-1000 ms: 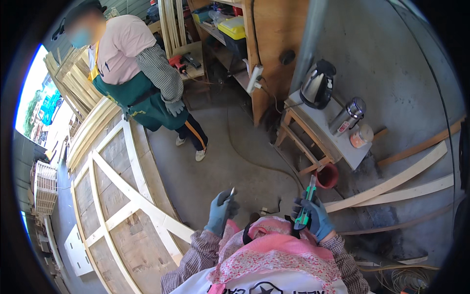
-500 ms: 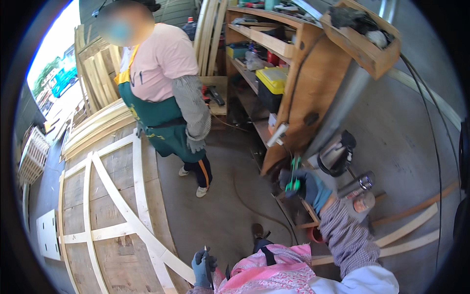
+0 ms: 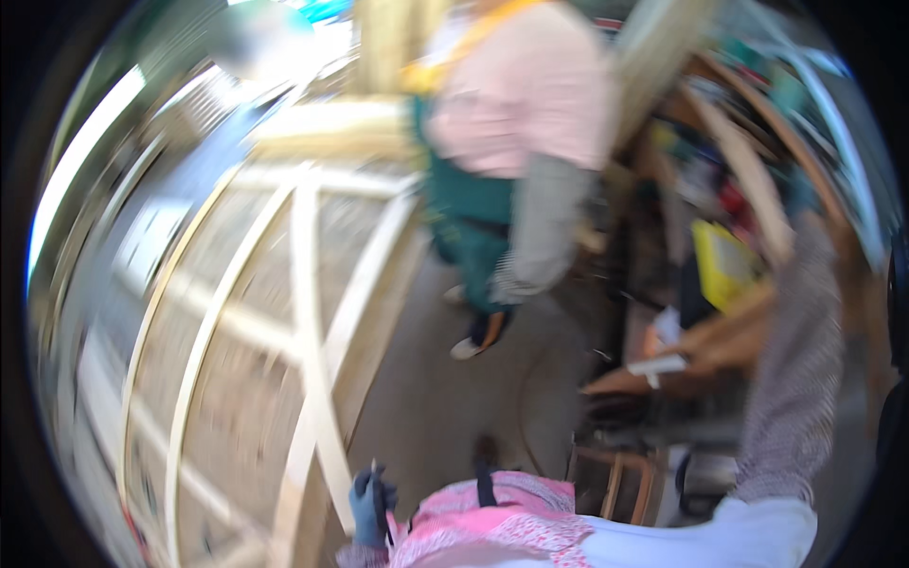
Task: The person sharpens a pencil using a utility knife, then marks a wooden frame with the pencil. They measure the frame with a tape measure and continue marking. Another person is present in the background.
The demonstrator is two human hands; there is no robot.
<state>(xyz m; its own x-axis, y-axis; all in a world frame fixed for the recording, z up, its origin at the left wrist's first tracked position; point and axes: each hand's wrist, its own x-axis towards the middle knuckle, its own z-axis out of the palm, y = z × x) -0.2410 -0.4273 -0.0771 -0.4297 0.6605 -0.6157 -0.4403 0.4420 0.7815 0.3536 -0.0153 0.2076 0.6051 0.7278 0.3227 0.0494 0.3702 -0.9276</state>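
Left hand (image 3: pixel 370 500) curls round a slim tool (image 3: pixel 374 467); right hand (image 3: pixel 805 197), grip too blurred to tell, reaches the edge of shelves (image 3: pixel 748 170) holding a yellow-lidded box (image 3: pixel 722 265)

Head view: heavy motion blur, with daylight at upper left and a dim interior at right.

Daylight clips to white at the upper left. The wooden frame (image 3: pixel 305 284) is pale and bright; the floor (image 3: pixel 436 407) and shelf unit (image 3: pixel 740 166) are darker. Blur smears the co-worker (image 3: pixel 521 104) and the shelf unit; the left hand (image 3: pixel 371 500) and pink apron (image 3: pixel 511 502) have clearer outlines. Fisheye distortion bends straight edges near the black rim.
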